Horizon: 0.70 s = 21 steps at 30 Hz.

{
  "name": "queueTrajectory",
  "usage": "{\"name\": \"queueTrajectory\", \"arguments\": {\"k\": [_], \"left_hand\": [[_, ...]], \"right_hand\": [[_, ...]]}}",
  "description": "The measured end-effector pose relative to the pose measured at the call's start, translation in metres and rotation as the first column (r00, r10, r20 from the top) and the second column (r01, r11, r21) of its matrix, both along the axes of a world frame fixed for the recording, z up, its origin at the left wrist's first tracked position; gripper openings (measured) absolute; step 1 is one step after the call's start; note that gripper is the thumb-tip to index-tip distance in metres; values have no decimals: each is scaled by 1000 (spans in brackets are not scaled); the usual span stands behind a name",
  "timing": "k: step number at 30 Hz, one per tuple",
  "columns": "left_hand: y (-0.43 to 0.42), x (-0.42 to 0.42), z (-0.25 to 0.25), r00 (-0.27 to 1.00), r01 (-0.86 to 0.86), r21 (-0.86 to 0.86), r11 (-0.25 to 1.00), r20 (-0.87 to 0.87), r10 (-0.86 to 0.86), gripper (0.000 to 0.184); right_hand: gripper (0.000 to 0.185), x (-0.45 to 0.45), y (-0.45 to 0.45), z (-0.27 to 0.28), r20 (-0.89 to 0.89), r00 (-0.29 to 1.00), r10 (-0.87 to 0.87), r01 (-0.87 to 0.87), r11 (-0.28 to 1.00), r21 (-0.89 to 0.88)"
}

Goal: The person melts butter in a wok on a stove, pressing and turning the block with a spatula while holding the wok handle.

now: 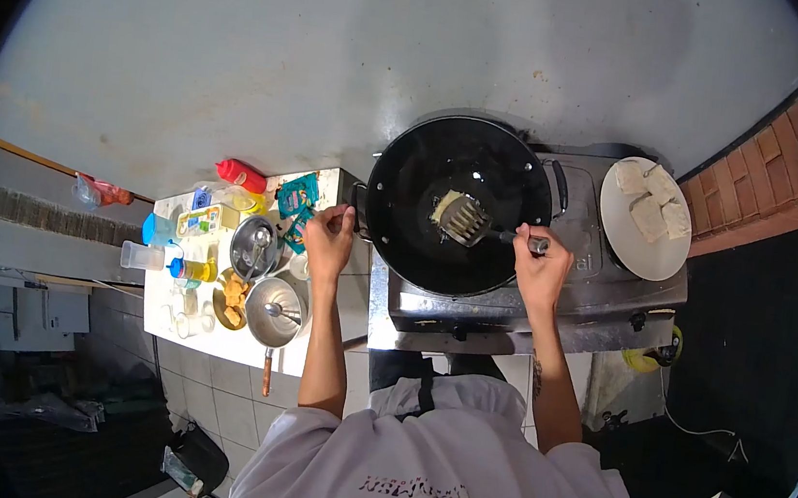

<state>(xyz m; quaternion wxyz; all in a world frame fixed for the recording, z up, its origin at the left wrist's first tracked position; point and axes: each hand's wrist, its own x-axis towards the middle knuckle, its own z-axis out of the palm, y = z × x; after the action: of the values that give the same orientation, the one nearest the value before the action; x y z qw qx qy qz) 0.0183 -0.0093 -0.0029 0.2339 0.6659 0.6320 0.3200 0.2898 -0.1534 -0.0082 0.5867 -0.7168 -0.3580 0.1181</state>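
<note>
A large black wok sits on the stove, with dark shiny liquid inside. My right hand grips the handle of a slotted spatula, whose head is down in the wok against a pale yellowish piece of food. At the wok's left handle is my left hand, its fingers bent together; whether they pinch the handle is too small to tell. To the right of the wok, a white oval plate bears several pale flat pieces.
On the white table at left are a metal pan, a steel bowl, a bowl of browned food, green packets, a red bottle and containers. The steel stove edge runs before me.
</note>
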Motion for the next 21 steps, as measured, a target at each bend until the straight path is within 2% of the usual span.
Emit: {"name": "queueTrajectory", "arguments": {"k": [2,3,5,8,9,10,12,13,15,17,19,21], "left_hand": [[-1,-1,1,999,28,-26,999,31,-27,27],[-2,-4,-2,999,29,-33,999,29,-28,27],[1,-6,-10,998,41,30,999,40,-42,26],[-1,-6,-7,997,62,50,997,49,-64,27],[0,-8,-10,997,62,44,997,52,-65,27],[1,-9,-15,995,78,68,995,60,-82,27],[3,-11,-18,992,94,92,991,73,-101,26],[3,-10,-16,987,96,76,992,122,-105,26],[4,-9,-16,979,96,64,993,176,-106,26],[4,-11,-18,984,111,134,985,123,-127,26],[5,-12,-17,983,118,139,983,126,-135,26],[4,-12,-16,983,131,133,982,114,-146,27]], "right_hand": [[13,-2,0,0,137,990,-30,23,998,53],[13,-1,-1,-3,135,990,-30,24,999,46],[14,9,0,-8,6,1000,6,-6,998,66],[14,23,4,20,27,999,20,-20,1000,11],[16,29,9,24,82,996,31,-38,996,82],[16,31,13,31,84,996,30,-36,996,77],[17,34,18,50,100,988,119,-134,979,155],[19,32,17,59,48,990,131,-130,991,-16],[21,29,26,60,92,981,170,-168,985,-30],[22,21,31,64,127,969,212,-208,977,-45],[27,13,34,73,357,903,238,-199,970,-142],[27,10,35,71,342,907,245,-205,967,-151]]}}
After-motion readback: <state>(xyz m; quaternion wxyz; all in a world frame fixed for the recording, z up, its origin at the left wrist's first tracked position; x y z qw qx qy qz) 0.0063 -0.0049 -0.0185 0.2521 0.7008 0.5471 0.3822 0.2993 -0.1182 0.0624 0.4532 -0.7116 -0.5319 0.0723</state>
